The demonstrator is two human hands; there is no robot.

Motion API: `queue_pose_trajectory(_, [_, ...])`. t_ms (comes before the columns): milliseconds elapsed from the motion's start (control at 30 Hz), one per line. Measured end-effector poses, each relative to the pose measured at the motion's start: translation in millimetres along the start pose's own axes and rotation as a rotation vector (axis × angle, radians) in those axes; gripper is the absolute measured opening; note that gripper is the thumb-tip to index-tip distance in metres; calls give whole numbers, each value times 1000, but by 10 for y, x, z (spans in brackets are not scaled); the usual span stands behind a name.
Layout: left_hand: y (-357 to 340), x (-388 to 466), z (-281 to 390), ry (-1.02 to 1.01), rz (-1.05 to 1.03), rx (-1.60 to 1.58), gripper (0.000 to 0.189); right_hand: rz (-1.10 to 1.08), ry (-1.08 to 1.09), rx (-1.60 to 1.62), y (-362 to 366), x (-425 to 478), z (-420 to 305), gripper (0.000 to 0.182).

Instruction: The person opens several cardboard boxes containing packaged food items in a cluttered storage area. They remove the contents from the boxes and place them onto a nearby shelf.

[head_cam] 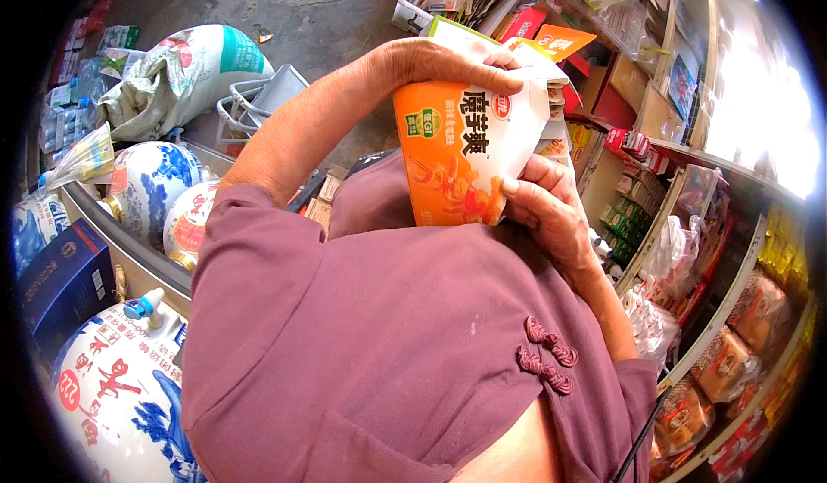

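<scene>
Both my hands hold an orange and white snack carton (446,160) in front of my chest. It bears large writing, a green badge and a picture of food. My left hand (446,63) reaches over its upper edge, thumb pressed on the white part. At the lower right edge my right hand (549,208) pinches it between thumb and fingers. Printed card flaps or packets (557,128) show behind the carton's right side; which they are I cannot tell. The rest of its back is hidden.
Shelves with packaged goods (723,360) run along the right. On the left stand blue and white porcelain jars (123,392), a dark blue box (68,283) and a filled woven sack (194,76). A white plastic bin (408,13) holds papers ahead.
</scene>
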State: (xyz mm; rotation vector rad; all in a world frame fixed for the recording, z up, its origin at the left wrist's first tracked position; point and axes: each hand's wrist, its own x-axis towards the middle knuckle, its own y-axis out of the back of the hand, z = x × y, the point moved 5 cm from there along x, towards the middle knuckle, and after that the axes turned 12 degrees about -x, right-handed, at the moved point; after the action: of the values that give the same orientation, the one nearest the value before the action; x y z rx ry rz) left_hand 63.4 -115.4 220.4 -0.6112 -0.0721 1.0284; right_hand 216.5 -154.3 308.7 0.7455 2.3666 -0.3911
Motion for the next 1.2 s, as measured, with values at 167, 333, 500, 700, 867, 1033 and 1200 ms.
queue_pose_trajectory(167, [-52, -56, 30, -18, -6, -13, 81, -48, -23, -45, 48, -17, 82, 17])
queue_pose_trajectory(333, [-34, -61, 54, -31, 4, 32, 83, 51, -87, -110, -10, 17, -57, 18])
queue_pose_trajectory(500, [-113, -128, 129, -25, -29, 24, 83, 213, 52, -508, 20, 44, -16, 19])
queue_pose_trajectory(700, [-53, -142, 100, -43, -5, 86, 82, 306, 134, -823, -1, 65, -87, 22])
queue_pose_trajectory(867, [-36, -133, 115, -66, -33, 94, 81, 342, 153, -1004, -38, 36, -222, 23])
queue_pose_trajectory(1033, [-27, -190, 127, -62, 11, 107, 83, 396, 176, -1140, -54, 64, -188, 24])
queue_pose_trajectory(1200, [-20, -218, 89, -52, 42, 68, 85, 494, 304, -1316, -115, 65, -198, 23])
